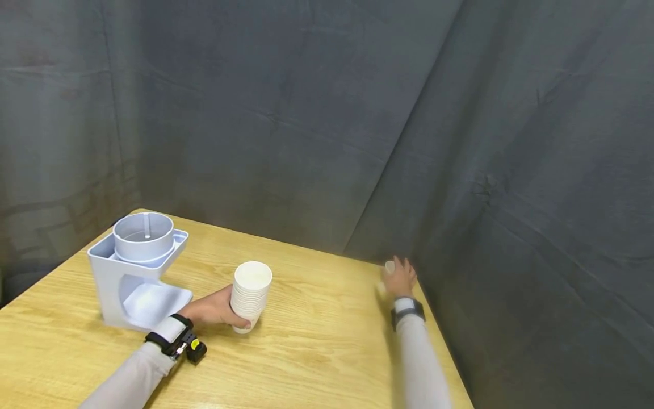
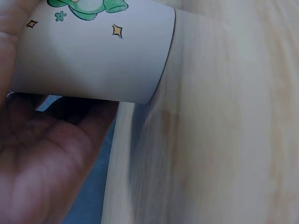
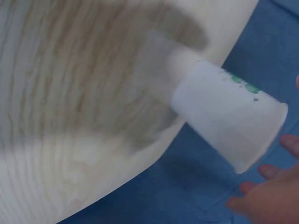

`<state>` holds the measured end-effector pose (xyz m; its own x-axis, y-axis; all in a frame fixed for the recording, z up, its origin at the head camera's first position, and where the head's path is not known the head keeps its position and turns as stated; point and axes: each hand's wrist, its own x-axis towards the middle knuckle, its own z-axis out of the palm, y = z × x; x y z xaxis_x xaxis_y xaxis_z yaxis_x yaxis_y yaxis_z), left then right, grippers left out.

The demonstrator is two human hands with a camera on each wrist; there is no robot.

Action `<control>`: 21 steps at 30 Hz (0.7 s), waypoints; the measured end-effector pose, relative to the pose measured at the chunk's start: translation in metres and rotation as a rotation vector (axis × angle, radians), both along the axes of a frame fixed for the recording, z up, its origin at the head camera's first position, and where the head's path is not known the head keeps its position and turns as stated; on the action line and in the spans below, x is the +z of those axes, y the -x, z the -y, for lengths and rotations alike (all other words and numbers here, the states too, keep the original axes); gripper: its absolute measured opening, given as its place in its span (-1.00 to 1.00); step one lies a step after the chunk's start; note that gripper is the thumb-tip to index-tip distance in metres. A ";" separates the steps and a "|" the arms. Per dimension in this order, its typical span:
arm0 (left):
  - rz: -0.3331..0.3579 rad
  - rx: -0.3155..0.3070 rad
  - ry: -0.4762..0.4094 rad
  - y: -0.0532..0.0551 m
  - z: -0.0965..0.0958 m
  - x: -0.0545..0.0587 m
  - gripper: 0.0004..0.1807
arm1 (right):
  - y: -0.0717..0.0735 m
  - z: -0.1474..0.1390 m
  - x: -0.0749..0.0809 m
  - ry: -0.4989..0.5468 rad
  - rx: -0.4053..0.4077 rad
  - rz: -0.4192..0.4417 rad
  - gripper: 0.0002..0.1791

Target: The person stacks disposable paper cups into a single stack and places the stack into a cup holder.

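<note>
My left hand (image 1: 214, 309) grips a stack of white paper cups (image 1: 249, 298), thumb on the near side, the stack tilted slightly. In the left wrist view the outermost paper cup (image 2: 98, 60) shows a green cartoon print and small yellow stars, its bottom close over the wood. At the table's far right corner, my right hand (image 1: 401, 278) is beside a single white paper cup (image 1: 390, 267). The right wrist view shows this cup (image 3: 229, 114) upright near the table edge, a green print on its side; the spread fingers (image 3: 268, 171) are just off its rim.
A pale plastic stand (image 1: 109, 284) with a round bowl (image 1: 145, 250) on top is at the left of the wooden table (image 1: 306, 352). Dark grey cloth (image 1: 286, 125) hangs along the back and right edges. A wrist strap with a small device (image 1: 191, 346) is on the left arm.
</note>
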<state>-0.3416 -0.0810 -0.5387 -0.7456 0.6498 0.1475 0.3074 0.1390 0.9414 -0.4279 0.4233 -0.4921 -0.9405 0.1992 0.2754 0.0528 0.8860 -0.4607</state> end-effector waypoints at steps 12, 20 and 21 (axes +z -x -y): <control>0.010 0.002 -0.011 0.000 0.000 0.000 -0.10 | 0.007 -0.001 -0.014 -0.035 0.053 0.036 -0.26; -0.003 -0.010 -0.001 0.000 -0.003 0.001 -0.11 | 0.013 -0.001 -0.023 -0.051 0.009 0.040 -0.36; -0.003 -0.010 0.001 0.001 -0.003 0.001 -0.11 | 0.012 0.001 -0.023 -0.060 0.007 0.020 -0.39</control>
<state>-0.3422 -0.0777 -0.5372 -0.7388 0.6572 0.1490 0.3114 0.1369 0.9404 -0.4398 0.4226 -0.5154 -0.9473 0.1757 0.2678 0.0547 0.9126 -0.4052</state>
